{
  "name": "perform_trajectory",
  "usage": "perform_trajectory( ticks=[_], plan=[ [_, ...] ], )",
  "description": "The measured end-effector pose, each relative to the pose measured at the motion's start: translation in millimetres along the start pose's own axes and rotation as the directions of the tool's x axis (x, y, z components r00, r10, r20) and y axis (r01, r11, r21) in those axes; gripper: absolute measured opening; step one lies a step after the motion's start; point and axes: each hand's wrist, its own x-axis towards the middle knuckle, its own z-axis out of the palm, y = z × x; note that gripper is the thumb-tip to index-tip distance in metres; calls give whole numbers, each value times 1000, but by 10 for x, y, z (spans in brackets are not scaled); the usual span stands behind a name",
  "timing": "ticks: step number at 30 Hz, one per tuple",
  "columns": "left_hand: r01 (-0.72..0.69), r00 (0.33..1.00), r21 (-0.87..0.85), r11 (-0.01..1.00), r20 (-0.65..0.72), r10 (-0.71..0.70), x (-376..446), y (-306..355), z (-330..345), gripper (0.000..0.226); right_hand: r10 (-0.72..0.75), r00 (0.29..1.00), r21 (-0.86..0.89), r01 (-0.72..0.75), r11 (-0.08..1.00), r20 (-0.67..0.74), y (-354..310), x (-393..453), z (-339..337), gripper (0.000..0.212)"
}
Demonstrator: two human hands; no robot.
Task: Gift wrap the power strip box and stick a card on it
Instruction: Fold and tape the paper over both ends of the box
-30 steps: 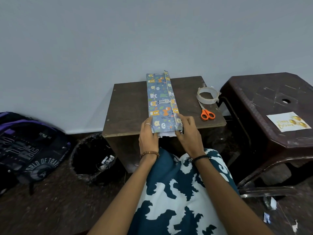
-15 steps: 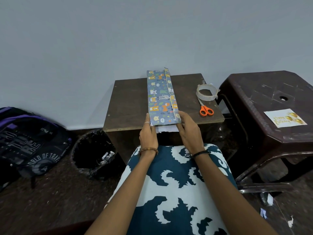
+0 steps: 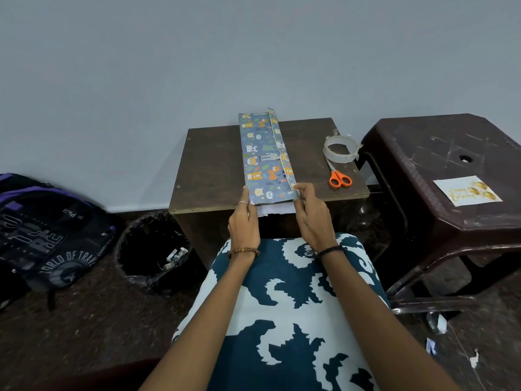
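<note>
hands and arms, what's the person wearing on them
Both forearms are bare, with no sleeves. The left hand has a thin ring on one finger and a brown beaded bracelet at the wrist. The right hand has a thin black band at its wrist.

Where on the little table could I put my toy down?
Best spot: the bare top of the wooden table, left of the wrapped box. The right side is crowded by the tape roll and scissors; both hands work the near edge.
</note>
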Motion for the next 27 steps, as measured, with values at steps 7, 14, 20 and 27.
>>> perform_trajectory(
  ticks=[7,14,20,27],
  plan=[
    [98,995,-359,928,11,-101,43,-50,-91,48,92,994,250,-103,963,57,135,29,-51,42],
    [55,998,-391,919,2,-59,81,-98,-117,45,106,994,321,-101,942,0,193,110,-76,43],
    [32,999,-400,916,-16,-42,123,-115,-108,32,101,995,323,-92,942,-9,207,135,-86,30],
    [-32,998,-261,965,-57,18,192,-110,-87,31,91,996,272,-93,958,23,203,192,-98,23]
  ],
)
